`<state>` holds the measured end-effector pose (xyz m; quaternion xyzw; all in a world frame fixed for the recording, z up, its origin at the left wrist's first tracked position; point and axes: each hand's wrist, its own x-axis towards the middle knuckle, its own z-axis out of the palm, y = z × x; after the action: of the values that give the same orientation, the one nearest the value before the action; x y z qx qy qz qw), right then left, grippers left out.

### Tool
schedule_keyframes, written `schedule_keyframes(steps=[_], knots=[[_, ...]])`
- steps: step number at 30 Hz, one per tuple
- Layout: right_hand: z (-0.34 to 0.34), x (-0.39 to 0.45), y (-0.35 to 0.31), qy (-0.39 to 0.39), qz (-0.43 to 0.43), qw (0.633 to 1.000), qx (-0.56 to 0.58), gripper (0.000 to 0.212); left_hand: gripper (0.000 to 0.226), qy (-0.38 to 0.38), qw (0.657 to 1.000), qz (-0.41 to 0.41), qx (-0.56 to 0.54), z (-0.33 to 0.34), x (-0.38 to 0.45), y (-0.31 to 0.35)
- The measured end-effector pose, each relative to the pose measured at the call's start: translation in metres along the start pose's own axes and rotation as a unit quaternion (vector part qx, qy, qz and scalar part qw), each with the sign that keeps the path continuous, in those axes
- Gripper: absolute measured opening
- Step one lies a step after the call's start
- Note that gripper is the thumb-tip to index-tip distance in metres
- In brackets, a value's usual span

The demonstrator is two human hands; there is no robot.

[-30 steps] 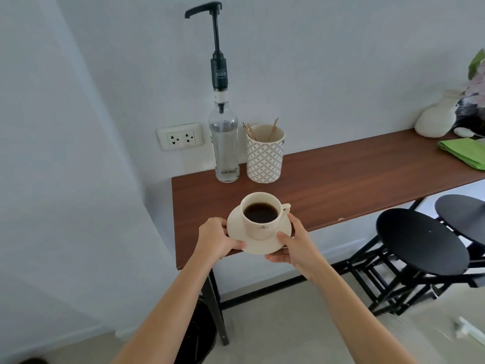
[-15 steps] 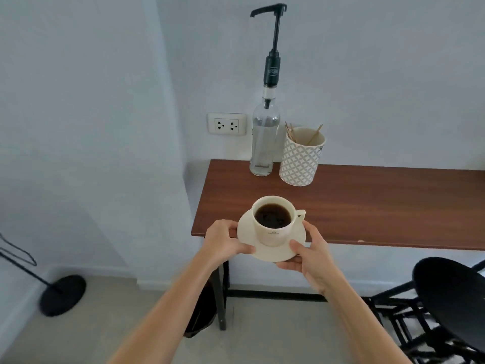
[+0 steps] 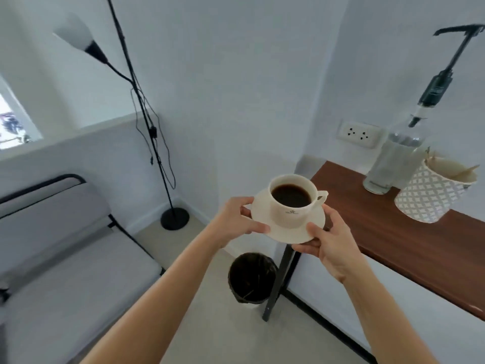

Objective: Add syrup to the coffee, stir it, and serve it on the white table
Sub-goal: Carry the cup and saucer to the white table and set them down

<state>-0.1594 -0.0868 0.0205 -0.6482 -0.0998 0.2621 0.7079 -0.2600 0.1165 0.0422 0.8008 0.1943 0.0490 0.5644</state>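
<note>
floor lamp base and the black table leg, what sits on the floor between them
In the head view, a dark waste bin stands on the floor between the floor lamp base and the table leg, close beside the leg.

two hands (image 3: 236,219), one cup (image 3: 292,199), one saucer (image 3: 288,232), one bottle (image 3: 391,164)

White walls (image 3: 249,82), pale floor (image 3: 210,319). Black floor lamp (image 3: 147,122) stands in the corner, white shade (image 3: 76,35) angled up-left, cord hanging loose. Grey cushioned bench (image 3: 65,253), black frame, at left. Bright window (image 3: 10,119) far left. Wall socket (image 3: 359,133) above the wooden counter (image 3: 409,248); dark bin (image 3: 252,277) beside its black leg (image 3: 278,282)
</note>
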Motion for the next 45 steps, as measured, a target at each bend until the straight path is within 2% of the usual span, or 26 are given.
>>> schedule_keyframes(steps=[9, 21, 26, 32, 39, 45], knots=[[0.155, -0.033, 0.013, -0.182, 0.019, 0.983, -0.026, 0.047, 0.062, 0.151, 0.983, -0.062, -0.08, -0.118, -0.131, -0.055], [0.408, -0.168, 0.089, -0.363, 0.114, 0.924, -0.029, 0.037, 0.068, 0.321, 0.928, -0.146, -0.117, -0.276, -0.379, -0.156], [0.506, -0.22, 0.126, -0.418, 0.153, 0.894, -0.051, 0.035, 0.072, 0.372, 0.899, -0.183, -0.139, -0.331, -0.472, -0.201], [0.618, -0.262, 0.17, -0.476, 0.153, 0.858, -0.118, 0.033, 0.08, 0.434, 0.858, -0.21, -0.177, -0.393, -0.552, -0.266], [0.745, -0.286, 0.235, -0.514, 0.15, 0.829, -0.162, 0.04, 0.084, 0.482, 0.825, -0.246, -0.164, -0.474, -0.605, -0.353], [0.846, -0.289, 0.292, -0.515, 0.164, 0.818, -0.194, 0.043, 0.084, 0.497, 0.808, -0.282, -0.147, -0.544, -0.629, -0.427]])
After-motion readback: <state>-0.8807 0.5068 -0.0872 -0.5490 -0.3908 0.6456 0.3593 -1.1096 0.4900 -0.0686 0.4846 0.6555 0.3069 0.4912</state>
